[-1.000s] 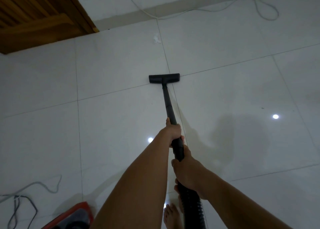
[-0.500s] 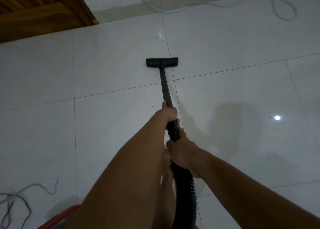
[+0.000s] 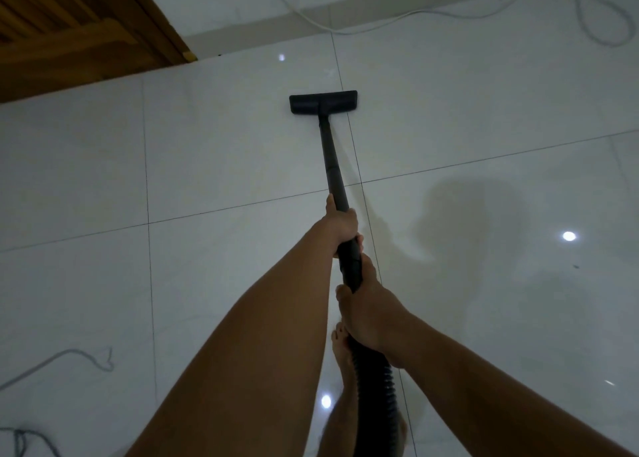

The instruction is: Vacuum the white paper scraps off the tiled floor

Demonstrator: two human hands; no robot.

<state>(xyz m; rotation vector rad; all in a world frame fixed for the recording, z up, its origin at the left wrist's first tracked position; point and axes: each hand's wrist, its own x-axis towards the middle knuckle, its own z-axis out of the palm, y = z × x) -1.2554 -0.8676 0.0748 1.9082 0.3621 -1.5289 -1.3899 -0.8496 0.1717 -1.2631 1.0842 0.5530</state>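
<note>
Wooden door [image 3: 69, 34] at ten o'clock. White cable [image 3: 340, 33] looping along the wall [image 3: 224, 0] from twelve to one o'clock. Grey cord [image 3: 65, 352] trailing at eight o'clock. Bare foot [image 3: 342, 359] at six o'clock, toes toward twelve.

One vacuum wand [image 3: 332, 159], one floor head [image 3: 323, 102] and one ribbed hose [image 3: 377, 398] are counted. Two grips are seen on the wand: the left grip [image 3: 340, 225] farther, the right grip [image 3: 366, 311] nearer. One bare foot [image 3: 340, 349], one wooden door [image 3: 69, 24] far left and one faint paper scrap [image 3: 327, 72] are noted. Three cables are counted: a white cable [image 3: 339, 33] far, a grey cable [image 3: 62, 353] and a dark cable [image 3: 20, 439] near left.
</note>
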